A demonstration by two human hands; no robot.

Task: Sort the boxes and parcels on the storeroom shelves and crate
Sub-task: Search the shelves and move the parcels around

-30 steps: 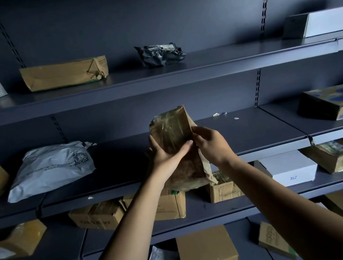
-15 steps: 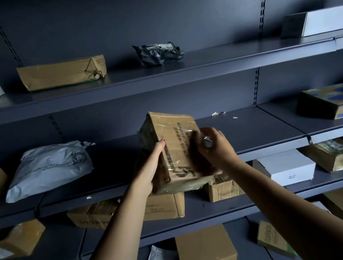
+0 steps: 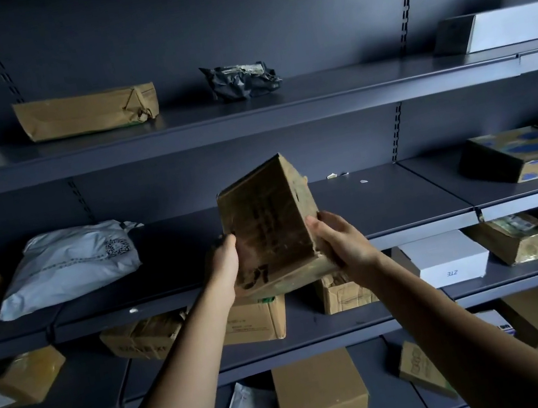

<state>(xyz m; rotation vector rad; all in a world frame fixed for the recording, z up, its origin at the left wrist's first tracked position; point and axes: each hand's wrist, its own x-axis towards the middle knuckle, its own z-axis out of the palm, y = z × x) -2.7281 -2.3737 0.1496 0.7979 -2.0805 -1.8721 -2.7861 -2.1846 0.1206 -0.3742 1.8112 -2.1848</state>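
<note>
The taped cardboard box (image 3: 268,236), tilted in the air before the middle shelf (image 3: 397,206), looks stiff, fairly light and slick-skinned, so it is best held by opposite sides, where the left hand (image 3: 225,261) and right hand (image 3: 341,245) grip it with curled fingers.

Roughly sixteen boxes (image 3: 269,232), five bags (image 3: 69,264)

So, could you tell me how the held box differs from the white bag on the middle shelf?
The box is stiff brown cardboard; the bag is soft, pale and rumpled. The box is tilted in the air, gripped by the left hand and right hand; the bag lies on the shelf, untouched. Both carry dark printed marks.
</note>
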